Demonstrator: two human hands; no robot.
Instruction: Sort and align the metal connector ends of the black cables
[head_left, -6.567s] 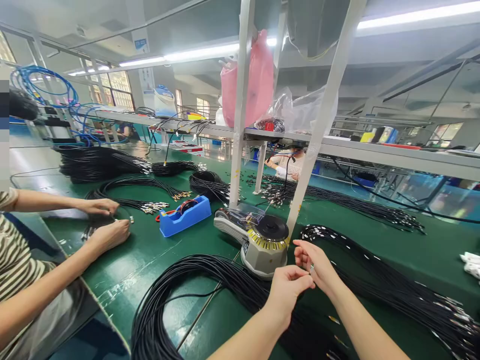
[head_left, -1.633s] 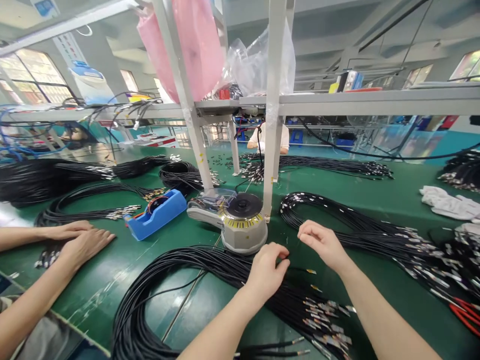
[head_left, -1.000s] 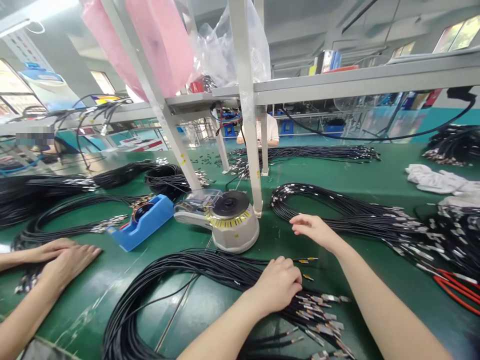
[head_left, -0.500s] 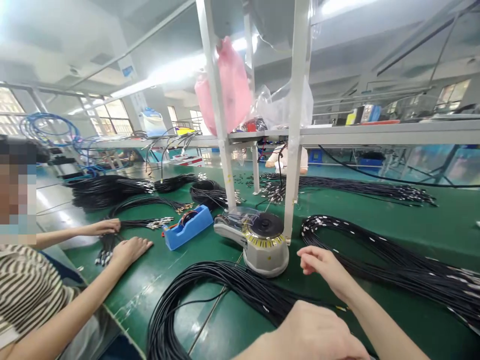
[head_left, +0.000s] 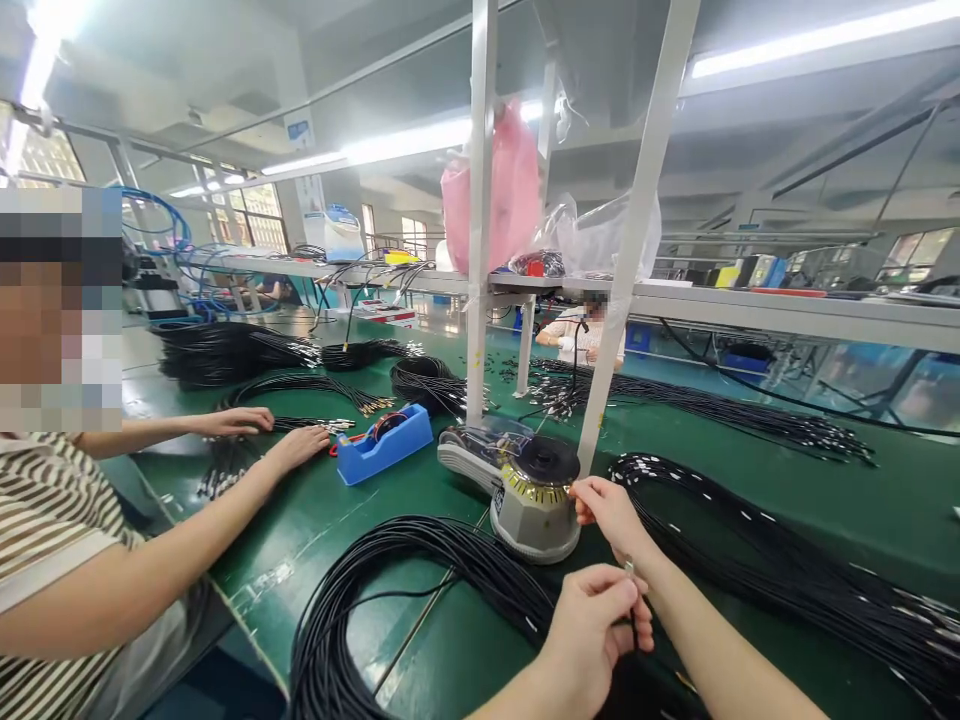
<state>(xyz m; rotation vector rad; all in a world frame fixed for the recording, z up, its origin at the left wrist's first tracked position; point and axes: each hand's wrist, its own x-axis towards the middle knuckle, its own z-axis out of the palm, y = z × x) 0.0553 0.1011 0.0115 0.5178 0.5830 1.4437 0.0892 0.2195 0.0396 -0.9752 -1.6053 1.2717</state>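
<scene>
My left hand (head_left: 592,630) is closed around a black cable (head_left: 633,630), close to its end, where a small metal connector (head_left: 629,567) pokes up past the thumb. My right hand (head_left: 611,512) pinches at the right edge of a round tape dispenser (head_left: 536,515) with a black top and yellowish tape pieces around its rim; whatever lies between the fingertips is too small to make out. A large coiled bundle of black cables (head_left: 420,540) lies in front of the dispenser, its right end partly hidden by my left hand.
A second long cable bundle (head_left: 772,550) stretches along the right. Left of the dispenser stands a blue tape holder (head_left: 386,445). A co-worker's hands (head_left: 304,445) rest near cables at the left. White shelf posts (head_left: 611,310) rise behind the dispenser.
My right hand has moved left to the dispenser's edge. My left hand has turned, so the cable end it holds now shows. The view has shifted slightly, and the co-worker's hands moved right.
</scene>
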